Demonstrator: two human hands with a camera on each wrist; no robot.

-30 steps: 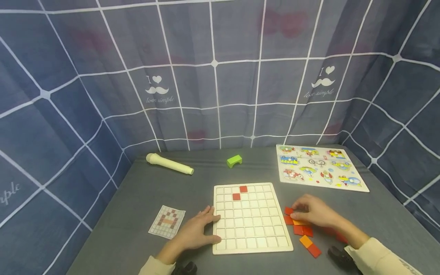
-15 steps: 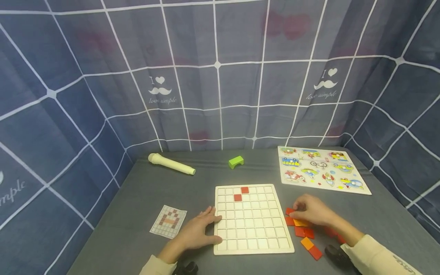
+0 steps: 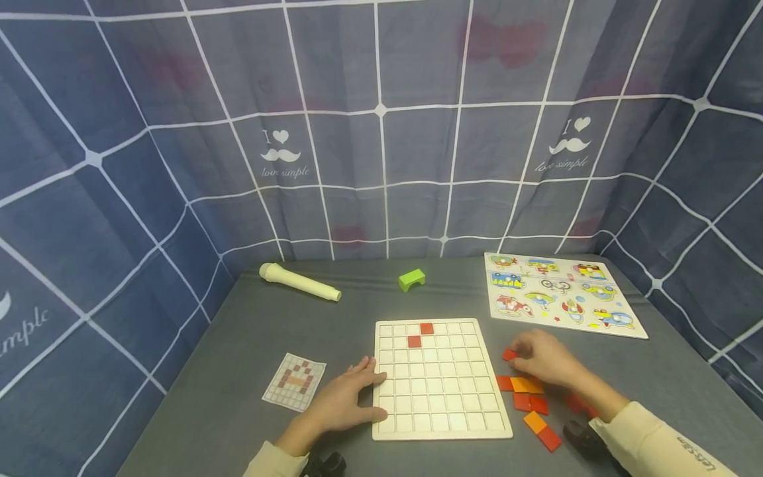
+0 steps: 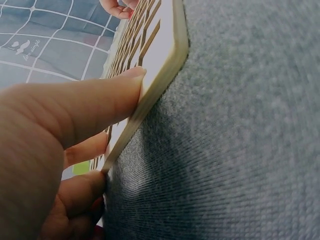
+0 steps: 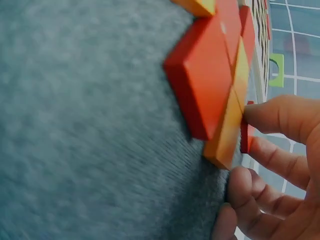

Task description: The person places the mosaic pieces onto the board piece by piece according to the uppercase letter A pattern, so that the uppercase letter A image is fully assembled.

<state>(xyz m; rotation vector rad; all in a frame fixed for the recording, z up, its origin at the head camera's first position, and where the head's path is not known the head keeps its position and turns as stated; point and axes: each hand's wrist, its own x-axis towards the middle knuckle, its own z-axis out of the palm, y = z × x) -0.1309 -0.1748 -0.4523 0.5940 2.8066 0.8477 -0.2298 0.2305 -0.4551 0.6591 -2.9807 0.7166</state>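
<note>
A pale wooden grid board [image 3: 441, 397] lies on the table with two red square tiles [image 3: 414, 341] in its upper cells. My left hand [image 3: 342, 401] rests at the board's left edge. In the left wrist view, its thumb [image 4: 100, 100] presses the rim and other fingers touch the side. My right hand [image 3: 545, 358] pinches a red tile [image 3: 509, 354] between thumb and fingers, just right of the board. That red tile [image 5: 246, 135] shows partly behind the thumb in the right wrist view. Several red and orange tiles [image 3: 521, 402] lie below the right hand.
A small pattern card [image 3: 295, 382] lies left of the left hand. Farther back are a cream microphone-shaped object [image 3: 301, 283], a green arch block [image 3: 412, 279] and a picture puzzle board [image 3: 563, 291]. A patterned curtain [image 3: 417, 146] stands behind the table.
My right hand has drawn a red tile slightly away from the pile, toward the far side. The left hand stays at the board. The head view has shifted a little.
</note>
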